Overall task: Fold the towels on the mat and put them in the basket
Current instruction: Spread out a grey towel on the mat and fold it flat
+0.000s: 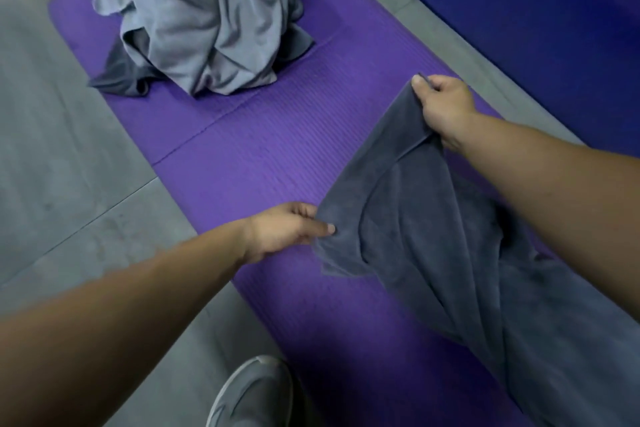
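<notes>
A dark grey towel (433, 239) hangs stretched above the purple mat (270, 156), its lower part trailing toward the bottom right. My left hand (287, 229) pinches one upper corner of it near the mat's middle. My right hand (445, 104) grips the other upper corner, farther away and to the right. A heap of crumpled light grey towels (197, 14) lies at the mat's far end, with a darker grey piece (117, 76) under its left side. No basket is in view.
A dark blue mat (540, 7) lies at the top right, apart from the purple one. Grey tiled floor (62, 156) surrounds both. A grey shoe (252, 395) stands at the bottom edge beside the purple mat.
</notes>
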Demonstrator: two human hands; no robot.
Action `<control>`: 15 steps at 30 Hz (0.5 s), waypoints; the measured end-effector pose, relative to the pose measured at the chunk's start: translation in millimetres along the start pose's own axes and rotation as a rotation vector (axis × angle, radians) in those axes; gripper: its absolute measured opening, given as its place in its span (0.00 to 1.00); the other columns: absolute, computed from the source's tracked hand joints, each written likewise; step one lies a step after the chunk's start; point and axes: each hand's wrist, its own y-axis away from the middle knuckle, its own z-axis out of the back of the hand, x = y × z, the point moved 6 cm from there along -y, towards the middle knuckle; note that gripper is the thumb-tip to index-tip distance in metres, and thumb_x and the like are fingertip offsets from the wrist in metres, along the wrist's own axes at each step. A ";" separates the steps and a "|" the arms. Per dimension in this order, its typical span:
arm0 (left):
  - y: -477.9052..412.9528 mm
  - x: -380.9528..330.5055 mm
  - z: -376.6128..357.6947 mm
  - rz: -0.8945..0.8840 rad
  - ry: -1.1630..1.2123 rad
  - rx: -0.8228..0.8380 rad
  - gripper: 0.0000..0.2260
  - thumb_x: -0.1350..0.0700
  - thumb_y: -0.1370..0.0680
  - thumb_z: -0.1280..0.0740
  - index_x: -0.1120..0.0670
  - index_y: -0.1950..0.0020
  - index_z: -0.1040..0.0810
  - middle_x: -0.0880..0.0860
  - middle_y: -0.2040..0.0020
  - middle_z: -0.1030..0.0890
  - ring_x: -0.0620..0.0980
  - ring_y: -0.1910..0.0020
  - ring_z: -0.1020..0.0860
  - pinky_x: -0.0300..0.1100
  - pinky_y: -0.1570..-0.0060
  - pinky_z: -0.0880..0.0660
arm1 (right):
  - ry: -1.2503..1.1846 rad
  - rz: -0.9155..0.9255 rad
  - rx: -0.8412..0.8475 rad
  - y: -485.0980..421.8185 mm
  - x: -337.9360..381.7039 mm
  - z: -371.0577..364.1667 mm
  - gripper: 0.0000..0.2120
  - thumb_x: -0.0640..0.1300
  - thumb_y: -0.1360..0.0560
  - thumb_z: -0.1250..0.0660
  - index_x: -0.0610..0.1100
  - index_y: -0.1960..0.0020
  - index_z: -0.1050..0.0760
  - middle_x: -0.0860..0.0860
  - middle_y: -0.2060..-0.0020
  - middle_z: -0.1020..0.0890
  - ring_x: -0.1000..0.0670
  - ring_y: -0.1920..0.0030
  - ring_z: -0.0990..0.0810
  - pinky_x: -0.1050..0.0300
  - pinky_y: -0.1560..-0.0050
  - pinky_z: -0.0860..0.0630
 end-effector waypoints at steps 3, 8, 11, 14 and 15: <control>5.5 -2.2 23.2 -0.088 0.248 -0.178 0.09 0.54 0.24 0.27 0.58 0.50 0.19 0.62 0.52 0.19 0.54 0.59 0.21 0.46 0.56 0.24 | 0.048 0.007 -0.030 -7.4 -3.0 8.1 0.16 0.57 0.19 0.37 0.46 0.59 0.25 0.49 0.66 0.27 0.51 0.64 0.29 0.56 0.63 0.32; 20.0 3.7 65.0 -0.140 0.175 -0.388 0.15 0.43 0.26 0.24 0.54 0.57 0.22 0.56 0.60 0.18 0.53 0.61 0.21 0.43 0.61 0.22 | 0.203 0.037 0.008 -14.6 -10.3 -2.4 0.20 0.56 0.19 0.37 0.39 0.57 0.22 0.47 0.65 0.25 0.49 0.63 0.27 0.54 0.63 0.32; 24.0 18.0 70.3 0.000 -0.002 -0.232 0.25 0.43 0.40 0.17 0.58 0.52 0.16 0.60 0.50 0.14 0.57 0.52 0.15 0.49 0.49 0.20 | 0.255 0.053 0.012 -17.8 -7.6 -18.1 0.18 0.54 0.19 0.37 0.42 0.59 0.24 0.48 0.67 0.28 0.50 0.64 0.29 0.54 0.66 0.36; 31.9 24.0 86.3 0.080 -0.178 -0.181 0.30 0.45 0.44 0.16 0.62 0.50 0.15 0.59 0.50 0.13 0.58 0.51 0.15 0.49 0.48 0.19 | 0.267 0.062 0.014 -24.8 -5.8 -30.8 0.18 0.53 0.20 0.34 0.37 0.54 0.21 0.48 0.64 0.25 0.50 0.60 0.27 0.56 0.61 0.34; 36.3 24.3 94.2 0.092 -0.186 -0.199 0.31 0.44 0.45 0.16 0.62 0.51 0.15 0.58 0.53 0.13 0.56 0.55 0.15 0.47 0.53 0.18 | 0.254 0.071 0.006 -27.4 -4.4 -33.5 0.17 0.53 0.20 0.33 0.37 0.53 0.20 0.48 0.63 0.24 0.51 0.60 0.27 0.57 0.60 0.33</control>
